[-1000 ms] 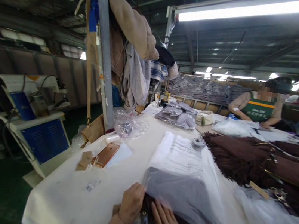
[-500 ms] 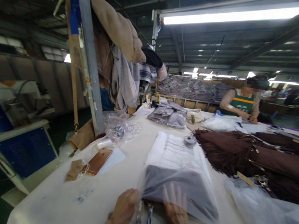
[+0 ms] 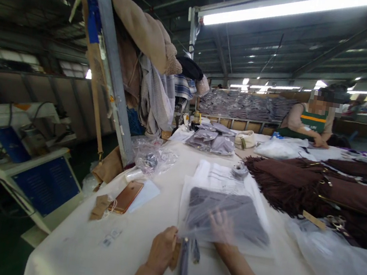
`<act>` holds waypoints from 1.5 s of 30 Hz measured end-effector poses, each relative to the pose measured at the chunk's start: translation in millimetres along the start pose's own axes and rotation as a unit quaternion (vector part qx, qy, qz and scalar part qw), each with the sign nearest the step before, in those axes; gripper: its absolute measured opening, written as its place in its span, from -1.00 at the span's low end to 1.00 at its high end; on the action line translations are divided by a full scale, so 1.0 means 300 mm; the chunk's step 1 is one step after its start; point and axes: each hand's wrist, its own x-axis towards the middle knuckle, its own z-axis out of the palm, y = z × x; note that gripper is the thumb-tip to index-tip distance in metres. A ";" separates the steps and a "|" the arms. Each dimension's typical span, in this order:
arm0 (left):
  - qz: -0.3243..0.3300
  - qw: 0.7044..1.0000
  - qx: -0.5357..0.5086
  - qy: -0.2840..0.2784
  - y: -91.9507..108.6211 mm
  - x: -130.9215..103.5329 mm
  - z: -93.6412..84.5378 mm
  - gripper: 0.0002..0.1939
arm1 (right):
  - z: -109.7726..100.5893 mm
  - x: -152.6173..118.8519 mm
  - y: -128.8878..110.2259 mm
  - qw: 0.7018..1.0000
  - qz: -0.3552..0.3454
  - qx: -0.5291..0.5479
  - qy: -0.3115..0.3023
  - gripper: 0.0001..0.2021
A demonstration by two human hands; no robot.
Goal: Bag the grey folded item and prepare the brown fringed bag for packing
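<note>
A clear plastic bag (image 3: 230, 196) lies flat on the white table (image 3: 137, 251) in front of me, with a folded dark grey garment (image 3: 244, 212) inside it. My left hand (image 3: 162, 248) pinches the bag's near open edge, beside a small brown tag. My right hand (image 3: 222, 229) is inside the bag and shows blurred through the plastic, fingers spread flat on the garment. A dark strap (image 3: 183, 272) runs from the bag's mouth toward me.
Brown fringed garments (image 3: 317, 191) fill the right side, with loose plastic bags (image 3: 340, 269) in front. A phone (image 3: 127, 196), a tape roll (image 3: 240, 170) and packed bags (image 3: 212, 142) lie further out. A slanted pole (image 3: 112, 61) carries hung clothes. A co-worker (image 3: 311, 123) stands at the far end.
My right hand has slid from the bag's mouth to deep inside it. The garment sits further in and the bag lies flatter. My left hand stays at the open edge.
</note>
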 end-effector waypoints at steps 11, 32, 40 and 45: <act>-0.078 0.996 -0.040 -0.008 0.007 -0.079 0.050 -0.71 | -0.262 -0.085 -0.123 0.961 -0.159 0.226 -0.020 -0.66; -0.204 0.940 -0.275 -0.003 0.025 0.027 0.059 -0.82 | -0.375 -0.098 -0.161 0.903 -0.064 0.344 -0.249 -0.85; -0.264 0.886 -0.381 -0.034 0.065 0.034 0.083 -0.78 | -0.351 -0.080 -0.180 0.891 0.159 0.303 -0.299 -0.49; -0.261 0.909 -0.325 -0.013 0.066 0.033 0.082 -0.75 | -0.349 -0.049 -0.156 0.914 0.139 0.198 -0.325 -0.52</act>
